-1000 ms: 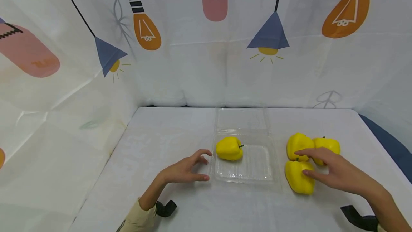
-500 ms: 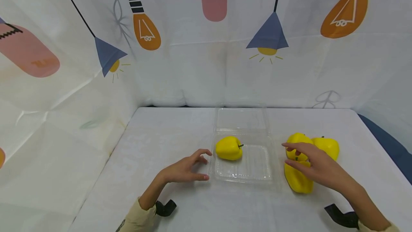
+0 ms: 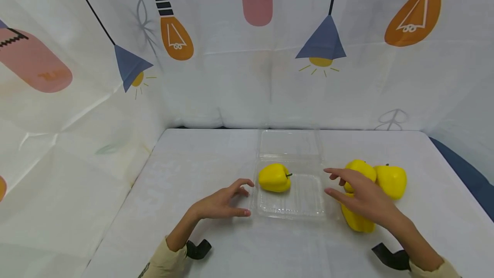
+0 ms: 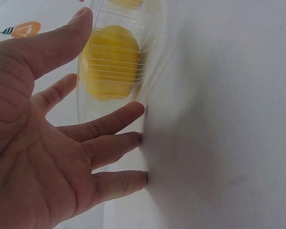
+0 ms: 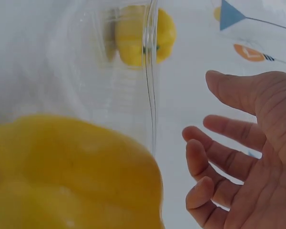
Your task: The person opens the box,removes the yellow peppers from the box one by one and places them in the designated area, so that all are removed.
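Note:
A clear plastic clamshell box point(image 3: 305, 196) lies with its lid raised back, mid-table. One yellow bell pepper point(image 3: 274, 178) sits in its left part, stem toward the right. Beside the box's left wall is my left hand point(image 3: 221, 203), fingers spread; in the left wrist view its fingertips point(image 4: 137, 110) rest on the tabletop near the box. My right hand point(image 3: 360, 196) hovers over the pepper group, fingers loosely bent, holding nothing, its tips near the box's right edge. Partly behind that hand are a near pepper point(image 3: 359, 221) and a back pepper point(image 3: 362, 167). Another pepper point(image 3: 391, 181) lies farther right.
The white table point(image 3: 200, 153) meets a white printed curtain point(image 3: 231, 85) at the back and left. The box lid point(image 3: 289, 143) reaches almost to the table's far edge. A dark blue surface point(image 3: 463, 170) shows beyond the right edge.
My right hand has moved left, from above the peppers toward the box's right edge, carrying nothing. The left hand, the box and the peppers have stayed in place.

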`<state>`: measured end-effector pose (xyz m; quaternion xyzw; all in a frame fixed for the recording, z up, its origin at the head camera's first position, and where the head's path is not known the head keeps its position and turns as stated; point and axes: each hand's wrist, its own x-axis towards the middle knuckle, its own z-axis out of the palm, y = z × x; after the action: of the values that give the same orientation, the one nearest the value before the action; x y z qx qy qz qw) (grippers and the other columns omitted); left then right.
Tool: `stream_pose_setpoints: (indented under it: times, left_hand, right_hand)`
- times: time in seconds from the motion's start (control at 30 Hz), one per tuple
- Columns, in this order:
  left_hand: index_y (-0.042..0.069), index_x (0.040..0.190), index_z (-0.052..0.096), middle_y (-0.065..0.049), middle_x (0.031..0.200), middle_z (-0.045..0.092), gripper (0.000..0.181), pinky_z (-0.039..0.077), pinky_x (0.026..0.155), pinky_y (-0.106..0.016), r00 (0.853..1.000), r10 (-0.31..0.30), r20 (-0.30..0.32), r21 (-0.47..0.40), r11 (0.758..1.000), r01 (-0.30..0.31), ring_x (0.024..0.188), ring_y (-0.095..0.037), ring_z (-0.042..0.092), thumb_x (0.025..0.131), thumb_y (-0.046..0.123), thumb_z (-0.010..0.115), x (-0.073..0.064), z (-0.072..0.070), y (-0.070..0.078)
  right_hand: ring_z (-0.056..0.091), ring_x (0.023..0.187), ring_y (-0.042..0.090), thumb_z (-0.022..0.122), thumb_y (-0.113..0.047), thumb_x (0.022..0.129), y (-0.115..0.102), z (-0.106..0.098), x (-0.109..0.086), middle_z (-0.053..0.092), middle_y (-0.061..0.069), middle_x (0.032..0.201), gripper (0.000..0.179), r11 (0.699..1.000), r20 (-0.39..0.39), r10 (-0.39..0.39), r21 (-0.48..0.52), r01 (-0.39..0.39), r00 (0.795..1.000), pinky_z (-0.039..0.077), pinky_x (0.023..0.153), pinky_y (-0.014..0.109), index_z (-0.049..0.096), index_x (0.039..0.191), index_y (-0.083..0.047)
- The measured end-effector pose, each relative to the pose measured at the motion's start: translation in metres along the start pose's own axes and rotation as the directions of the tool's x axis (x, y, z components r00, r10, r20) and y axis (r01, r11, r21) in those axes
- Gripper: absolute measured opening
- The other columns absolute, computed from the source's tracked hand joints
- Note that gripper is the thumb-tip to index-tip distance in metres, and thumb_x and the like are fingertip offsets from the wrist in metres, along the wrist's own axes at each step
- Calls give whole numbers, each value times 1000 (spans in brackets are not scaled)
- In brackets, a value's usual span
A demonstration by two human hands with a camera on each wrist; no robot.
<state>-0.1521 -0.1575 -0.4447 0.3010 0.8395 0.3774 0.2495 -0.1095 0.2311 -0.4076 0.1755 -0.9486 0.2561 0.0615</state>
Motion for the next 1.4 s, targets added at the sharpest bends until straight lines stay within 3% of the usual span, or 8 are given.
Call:
stream_pose_setpoints:
  times: [0.27,0.57,0.77,0.9,1.13,1.4]
  left_hand:
    - [28,140,27,-4,127,56,73,31,105,-50,1000,5,3,0,1000,-5,125,-20,44,83,43,70,1,0,2]
    - [27,140,27,-5,127,56,73,31,104,-51,1000,4,3,-5,1000,-4,126,-21,43,82,43,70,1,0,3]
    - [28,139,27,-4,128,55,73,31,104,-50,1000,7,7,-2,1000,-7,126,-20,43,83,43,70,1,0,1]
    - [28,139,27,-4,128,55,73,31,104,-50,1000,7,8,-5,1000,-7,126,-20,43,83,43,70,1,0,1]
    - [31,139,27,-4,128,55,72,31,104,-51,1000,-4,6,5,1000,4,126,-22,43,82,43,70,2,0,1]
    - [34,137,27,-4,127,55,71,31,104,-52,1000,-8,8,2,1000,8,126,-23,43,82,44,70,1,0,1]
  right_hand:
    - [51,88,10,66,-47,84,-6,16,9,62,-7,109,53,999,-17,18,28,-17,1000,45,65,25,56,128,-19]
    - [53,91,14,67,-46,84,-21,30,15,62,-3,112,55,997,18,50,57,-51,999,46,66,27,54,130,-20]
    - [55,93,16,64,-52,84,-32,40,19,61,-1,114,60,995,63,79,63,-83,995,46,69,29,52,132,-19]
    - [55,94,18,61,-58,83,-39,46,21,61,0,114,63,992,48,94,85,-98,994,47,70,30,51,133,-19]
    - [56,94,19,66,-48,85,-50,52,25,60,1,116,58,994,17,75,82,-76,997,48,71,31,50,133,-18]
    - [55,97,21,67,-42,85,-58,58,31,58,3,120,60,985,37,124,114,-128,992,49,73,32,46,136,-18]
